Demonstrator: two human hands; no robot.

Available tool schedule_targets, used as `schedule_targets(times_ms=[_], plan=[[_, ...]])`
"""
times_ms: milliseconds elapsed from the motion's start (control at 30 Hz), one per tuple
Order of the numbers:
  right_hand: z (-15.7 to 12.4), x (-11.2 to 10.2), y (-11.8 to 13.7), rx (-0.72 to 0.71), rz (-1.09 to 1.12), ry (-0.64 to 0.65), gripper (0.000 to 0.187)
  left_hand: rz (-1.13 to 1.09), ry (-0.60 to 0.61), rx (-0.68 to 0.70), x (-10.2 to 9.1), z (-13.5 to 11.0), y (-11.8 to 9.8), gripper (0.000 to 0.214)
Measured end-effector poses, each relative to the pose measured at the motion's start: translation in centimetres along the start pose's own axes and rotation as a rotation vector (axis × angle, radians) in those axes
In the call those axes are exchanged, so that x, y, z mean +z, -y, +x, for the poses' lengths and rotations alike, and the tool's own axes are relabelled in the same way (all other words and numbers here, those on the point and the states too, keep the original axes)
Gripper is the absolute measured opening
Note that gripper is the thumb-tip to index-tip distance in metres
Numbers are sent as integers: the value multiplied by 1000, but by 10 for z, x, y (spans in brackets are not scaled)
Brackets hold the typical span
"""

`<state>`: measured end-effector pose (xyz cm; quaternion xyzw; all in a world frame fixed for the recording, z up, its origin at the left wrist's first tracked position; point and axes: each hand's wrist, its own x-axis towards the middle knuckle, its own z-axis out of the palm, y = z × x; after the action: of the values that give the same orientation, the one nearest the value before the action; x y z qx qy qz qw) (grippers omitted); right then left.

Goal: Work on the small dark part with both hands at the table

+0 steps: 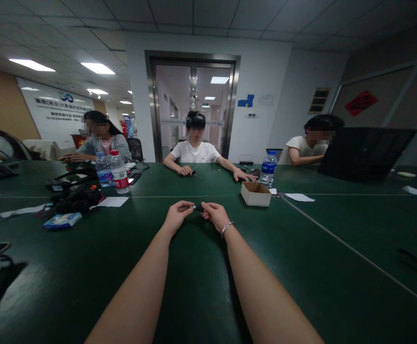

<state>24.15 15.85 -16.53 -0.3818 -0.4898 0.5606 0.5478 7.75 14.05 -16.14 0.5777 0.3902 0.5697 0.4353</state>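
Note:
Both of my arms stretch forward over the green table (201, 282). Between my hands is a small black object with a pale, shiny end (198, 208), too small to name exactly. My left hand (177, 217) is closed, its thumb and fingers pinched at the pale end. On the black end, my right hand (216, 216) is closed too, with a silver bracelet (227, 229) at the wrist. The small open cardboard box (256, 198) stands on the table to the right of my hands, apart from them.
Across the table sits a person in a white shirt (196, 152), hands on the tabletop. Two bottles (120, 174), black cables and gear (79, 197), and a blue packet (62, 220) lie left. A water bottle (268, 168) and large black monitor (366, 152) stand right.

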Motion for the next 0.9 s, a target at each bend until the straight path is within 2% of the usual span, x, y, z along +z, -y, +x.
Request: schedule_targets(times_ms=[133,233,300,400,533,600,733,800,900], plan=[[-2,1,2,-3,9,12,31,-65,-28,-45,3,0,-2,38],[-3,2,2,1,9,20,28,-99,-115,-161,6,1,-2,42],[-3,2,3,7,-5,24,25,-35,-126,-216,6,2,-1,39],[-2,2,3,8,-29,14,23,79,-72,-148,4,1,-1,35],[-2,2,3,-4,-19,13,23,-9,-15,-23,4,-1,-3,39],[-2,2,2,-4,-15,23,24,-62,-55,-58,5,0,-3,46],[-1,2,1,13,-5,19,24,-33,-111,-226,8,3,1,40],[-1,2,1,11,-10,22,23,41,-90,-220,7,4,2,40],[-1,2,1,4,-21,16,21,58,-42,-118,4,3,3,35]])
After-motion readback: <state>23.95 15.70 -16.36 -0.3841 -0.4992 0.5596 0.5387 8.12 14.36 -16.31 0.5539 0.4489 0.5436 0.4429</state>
